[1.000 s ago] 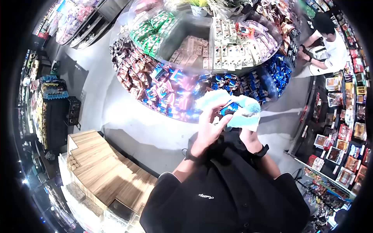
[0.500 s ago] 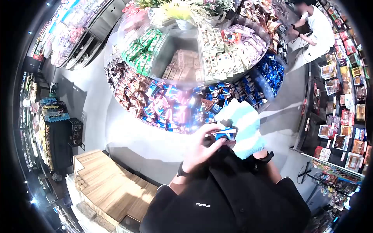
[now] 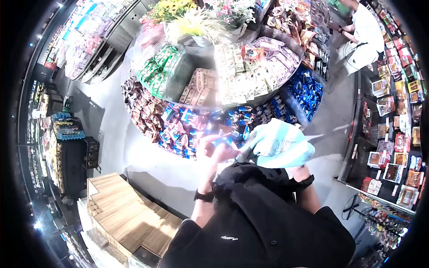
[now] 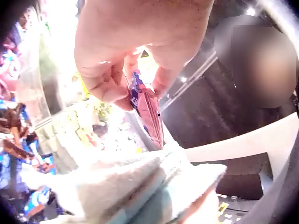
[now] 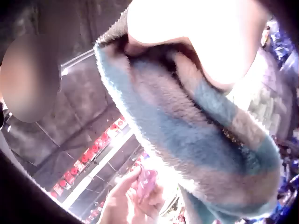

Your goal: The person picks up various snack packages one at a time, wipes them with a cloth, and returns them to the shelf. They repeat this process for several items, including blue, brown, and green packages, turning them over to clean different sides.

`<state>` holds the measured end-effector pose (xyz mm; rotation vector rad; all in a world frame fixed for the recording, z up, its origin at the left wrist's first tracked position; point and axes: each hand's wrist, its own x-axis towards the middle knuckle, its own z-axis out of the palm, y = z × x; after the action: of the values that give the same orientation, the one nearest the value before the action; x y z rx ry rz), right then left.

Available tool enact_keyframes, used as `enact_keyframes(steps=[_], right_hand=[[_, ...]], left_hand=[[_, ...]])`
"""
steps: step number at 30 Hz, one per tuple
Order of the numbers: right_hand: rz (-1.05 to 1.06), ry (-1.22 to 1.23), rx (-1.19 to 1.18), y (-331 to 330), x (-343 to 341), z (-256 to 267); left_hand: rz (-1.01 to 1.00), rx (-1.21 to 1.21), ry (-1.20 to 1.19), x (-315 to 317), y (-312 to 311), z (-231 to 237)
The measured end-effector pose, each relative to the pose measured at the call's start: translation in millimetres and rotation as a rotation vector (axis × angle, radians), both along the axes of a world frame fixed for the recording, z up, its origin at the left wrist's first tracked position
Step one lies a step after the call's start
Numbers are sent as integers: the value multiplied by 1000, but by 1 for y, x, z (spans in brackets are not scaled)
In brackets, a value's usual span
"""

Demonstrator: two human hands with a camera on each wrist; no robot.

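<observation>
A person's left hand (image 3: 214, 149) is holding a small pink and blue packet (image 4: 150, 116), its grip narrow, thumb and fingers pinching one end. The right hand (image 5: 205, 42) is holding a fluffy blue-and-white cloth (image 3: 281, 143); folds are hiding most of its fingers, but its grip is closing on the fabric.

The packet is hanging from the left fingertips, its free end pointing toward the cloth. Whether the two are touching is unclear in the left wrist view, though the right wrist view is showing a gap.

What is changing is the spacing: a second ago the packet was lying against the cloth, and now the left hand is sitting further left, with the cloth bunching over the right. This is suggesting a pause in the contact between cloth and packet, with only the left hand bearing the packet.

Both hands are working in front of a round, tiered display (image 3: 196, 58), with wrapped sweets (image 3: 138, 105) filling its lower ring. A wooden desk (image 3: 134, 219) is standing at the lower left, well apart.
</observation>
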<state>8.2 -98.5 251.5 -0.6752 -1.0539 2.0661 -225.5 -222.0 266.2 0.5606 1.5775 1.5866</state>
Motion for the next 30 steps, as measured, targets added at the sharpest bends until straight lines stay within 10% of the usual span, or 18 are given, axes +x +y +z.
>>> enact_keyframes(steps=[11,24,25,27,30], right_hand=[[77,522,-531,68,117,-43],[76,439,-518,120,152,-77],[76,437,-517,122,153,-78],[71,430,-512,123,155,-79],[67,422,-509,124,159,-80]], left_hand=[[317,-367,530,-43,16,-188],[543,-442,714,-5,34,-167],[571,-389,351,12,43,-138],[468,-498,951,7,36,-160],[553,-480,784,12,40,-158]])
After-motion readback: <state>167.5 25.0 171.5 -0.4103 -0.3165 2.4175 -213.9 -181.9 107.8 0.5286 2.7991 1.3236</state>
